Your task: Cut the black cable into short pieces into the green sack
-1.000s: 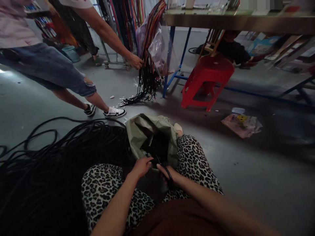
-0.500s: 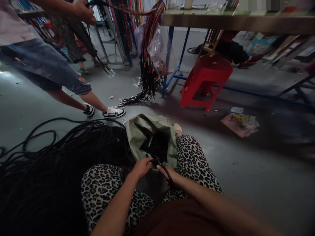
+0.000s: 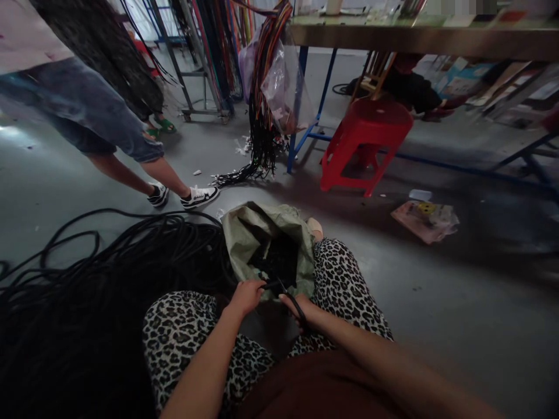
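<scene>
My left hand [image 3: 247,295] is closed on a black cord [image 3: 271,285], whose short end sticks out to the right over the sack's near edge. In my right hand [image 3: 299,309] is a pair of scissors [image 3: 296,304] with black handles, its blades pointing up and left, close to the cord's end. Whether the blades touch the cord I cannot tell. Between my knees stands an open greenish woven sack [image 3: 243,233] with dark pieces [image 3: 282,259] inside. A large heap of black cord [image 3: 174,244] lies on the floor to my left.
A person in denim shorts [image 3: 100,105] stands at the left, beyond the heap. Bundled cords [image 3: 262,116] hang from the workbench [image 3: 393,39] to the floor. Under it stands a red stool [image 3: 371,134]. A plastic packet [image 3: 425,221] lies on the floor at right.
My left hand has shifted slightly left, showing more cord between it and the scissors. The standing person's arm has left view, and the person behind has moved.
</scene>
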`<state>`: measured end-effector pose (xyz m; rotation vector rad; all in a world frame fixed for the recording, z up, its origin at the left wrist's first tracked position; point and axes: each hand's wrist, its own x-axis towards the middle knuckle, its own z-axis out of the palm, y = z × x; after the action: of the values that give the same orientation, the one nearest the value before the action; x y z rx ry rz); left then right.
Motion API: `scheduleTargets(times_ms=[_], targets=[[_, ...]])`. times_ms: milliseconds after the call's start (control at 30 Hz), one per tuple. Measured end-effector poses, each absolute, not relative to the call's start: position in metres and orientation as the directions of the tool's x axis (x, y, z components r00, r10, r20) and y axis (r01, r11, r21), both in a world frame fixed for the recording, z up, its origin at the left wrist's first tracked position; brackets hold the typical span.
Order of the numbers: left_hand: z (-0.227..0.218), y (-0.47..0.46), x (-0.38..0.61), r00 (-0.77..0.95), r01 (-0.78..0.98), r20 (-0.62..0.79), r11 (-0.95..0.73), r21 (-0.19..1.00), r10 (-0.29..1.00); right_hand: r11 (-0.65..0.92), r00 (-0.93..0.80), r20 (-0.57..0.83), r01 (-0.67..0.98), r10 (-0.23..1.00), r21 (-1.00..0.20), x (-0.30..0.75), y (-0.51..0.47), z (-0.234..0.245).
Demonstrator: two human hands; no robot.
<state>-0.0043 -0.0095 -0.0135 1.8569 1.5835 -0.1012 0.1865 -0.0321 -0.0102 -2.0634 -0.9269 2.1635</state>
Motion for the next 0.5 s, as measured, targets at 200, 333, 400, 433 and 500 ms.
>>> scheduleTargets(times_ms=[200,333,400,433,500], targets=[[-0.0091,-0.0085,-0.0020,0.253,0.916,-0.492,-0.043,0.398,0.833,-0.780,-0.111,-0.912,0.483,0.396,-0.398,0.1857,-0.0327,-0.0117],[-0.0109,-0.0088,-0.0018,0.255,0.926,-0.481,-0.068,0.372,0.839,-0.777,-0.099,-0.914,0.495,0.395,-0.389,0.1858,-0.0335,-0.0118],[-0.0117,-0.0091,-0.0016,0.251,0.932,-0.483,-0.075,0.355,0.839,-0.771,-0.099,-0.907,0.495,0.409,-0.401,0.1862,-0.0340,-0.0122],[-0.0119,-0.0092,-0.0014,0.248,0.935,-0.487,-0.075,0.347,0.838,-0.770,-0.098,-0.905,0.493,0.413,-0.405,0.1866,-0.0343,-0.0127],[-0.0119,-0.0094,-0.0013,0.239,0.941,-0.502,-0.072,0.330,0.831,-0.772,-0.105,-0.896,0.472,0.431,-0.426,0.1874,-0.0346,-0.0148]])
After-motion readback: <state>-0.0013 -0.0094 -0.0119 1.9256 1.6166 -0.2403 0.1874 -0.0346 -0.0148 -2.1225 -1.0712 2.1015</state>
